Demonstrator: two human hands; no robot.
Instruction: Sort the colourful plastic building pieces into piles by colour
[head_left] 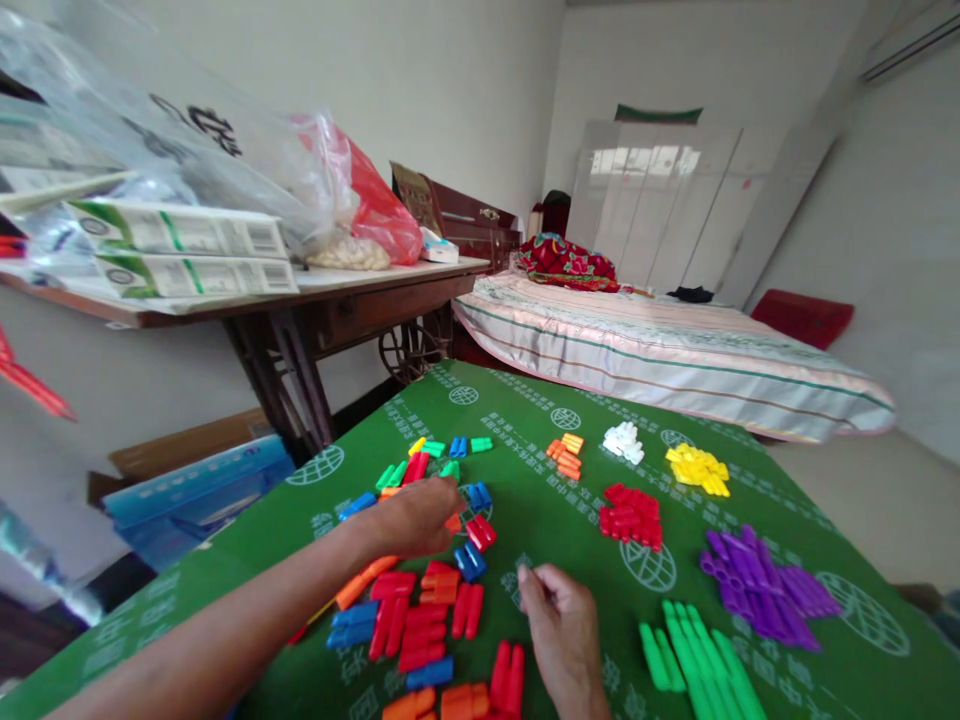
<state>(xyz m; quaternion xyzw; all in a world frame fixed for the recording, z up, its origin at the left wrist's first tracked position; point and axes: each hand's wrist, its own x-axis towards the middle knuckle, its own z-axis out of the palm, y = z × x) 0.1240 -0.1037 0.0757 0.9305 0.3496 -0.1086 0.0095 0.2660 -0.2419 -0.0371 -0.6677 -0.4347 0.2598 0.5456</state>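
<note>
My left hand (427, 515) reaches over mixed small plastic tubes that look like pen caps. Its fingers are bent down and closed at an orange cap (452, 523), partly hidden beneath them. Red caps (481, 532) and blue caps (470, 562) lie just right of that hand. More red caps (424, 635) are spread nearer to me, with blue caps (352, 625) and orange caps (465, 702) among them. My right hand (561, 625) is held low over the board, fingers curled in and thumb near the index finger; whatever they may hold is hidden.
Sorted groups lie to the right: green caps (705, 660), purple caps (761, 580), red caps (631, 516), yellow caps (697, 469), white caps (622, 442) and orange caps (564, 456). The green printed board (540, 400) carries them all. A side table (352, 285) with boxes stands left, a bed (660, 335) behind.
</note>
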